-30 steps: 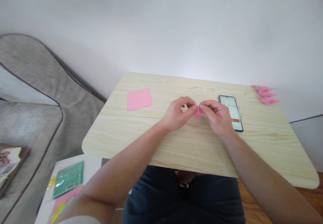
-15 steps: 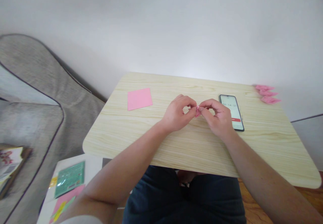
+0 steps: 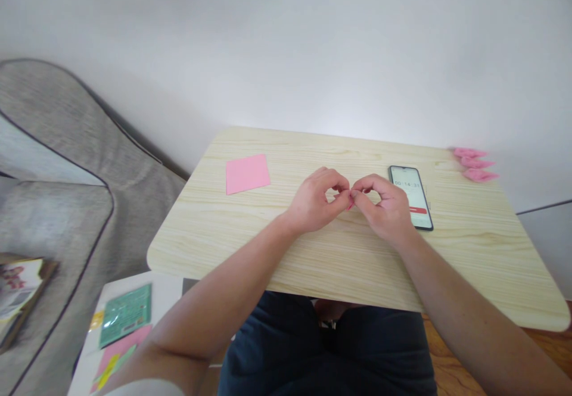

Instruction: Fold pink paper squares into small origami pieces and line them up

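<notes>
Over the middle of the wooden table (image 3: pixel 250 235), my left hand (image 3: pixel 318 199) and my right hand (image 3: pixel 379 204) meet at their fingertips. Between them is a small piece of folded pink paper (image 3: pixel 351 200), mostly covered by the fingers. Both thumbs and forefingers are closed on it in a pinch. Its exact folded shape cannot be made out. A phone (image 3: pixel 412 196) with a running timer on its screen lies right beside my right hand, which covers part of its left edge. To the left of my left hand lies a flat square of pink paper (image 3: pixel 247 174).
Three folded pink paper pieces (image 3: pixel 478 164) sit in a row at the table's far right corner. A white surface at lower left holds a green packet (image 3: pixel 126 315) and coloured paper strips (image 3: pixel 108 371). A grey sofa (image 3: pixel 129 217) stands left, a white wall (image 3: pixel 313 44) behind.
Both hands keep their pinch on the folded pink paper, with only a slight shift of the fingertips. The view has shifted a little; other things stay put.
</notes>
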A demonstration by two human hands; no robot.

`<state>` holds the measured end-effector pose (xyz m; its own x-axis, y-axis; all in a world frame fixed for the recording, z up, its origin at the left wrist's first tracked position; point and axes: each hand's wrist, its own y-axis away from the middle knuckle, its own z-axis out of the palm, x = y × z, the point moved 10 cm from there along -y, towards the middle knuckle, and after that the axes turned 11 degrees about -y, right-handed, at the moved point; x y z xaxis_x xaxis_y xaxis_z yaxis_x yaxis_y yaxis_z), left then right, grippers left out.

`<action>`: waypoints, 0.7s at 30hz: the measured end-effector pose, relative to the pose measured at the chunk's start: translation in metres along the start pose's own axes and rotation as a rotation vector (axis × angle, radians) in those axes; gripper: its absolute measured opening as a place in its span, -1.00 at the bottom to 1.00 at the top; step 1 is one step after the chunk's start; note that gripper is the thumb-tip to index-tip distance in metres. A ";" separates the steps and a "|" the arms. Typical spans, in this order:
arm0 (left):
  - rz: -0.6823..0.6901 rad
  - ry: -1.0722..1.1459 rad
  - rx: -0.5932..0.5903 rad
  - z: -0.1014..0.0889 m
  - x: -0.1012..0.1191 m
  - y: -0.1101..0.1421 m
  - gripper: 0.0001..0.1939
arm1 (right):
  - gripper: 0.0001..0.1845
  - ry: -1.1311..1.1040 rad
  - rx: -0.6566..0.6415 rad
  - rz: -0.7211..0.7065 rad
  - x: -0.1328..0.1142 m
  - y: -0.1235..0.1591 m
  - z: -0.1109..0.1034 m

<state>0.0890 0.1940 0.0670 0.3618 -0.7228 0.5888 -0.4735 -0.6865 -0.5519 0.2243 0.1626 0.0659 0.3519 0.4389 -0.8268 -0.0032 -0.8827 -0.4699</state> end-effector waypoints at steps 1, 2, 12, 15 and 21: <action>-0.008 0.006 -0.001 0.000 -0.001 0.000 -0.88 | -0.87 -0.004 0.000 0.004 0.000 0.000 0.000; -0.020 0.011 -0.003 0.001 -0.002 0.000 -0.87 | -0.87 -0.014 -0.001 0.013 0.001 0.001 0.001; -0.232 0.180 -0.032 0.005 -0.015 0.001 -0.88 | -0.87 -0.253 -0.013 0.231 0.031 0.003 0.003; -0.277 0.264 -0.025 0.007 -0.021 0.001 -0.87 | -0.86 -0.277 0.005 0.244 0.034 0.002 0.002; -0.388 0.292 -0.145 0.022 -0.038 0.005 -0.76 | -0.79 -0.338 0.055 0.316 0.046 0.000 -0.001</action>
<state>0.0910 0.2163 0.0288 0.3035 -0.3502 0.8862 -0.4627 -0.8672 -0.1842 0.2413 0.1824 0.0282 0.0012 0.1883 -0.9821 -0.1138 -0.9757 -0.1872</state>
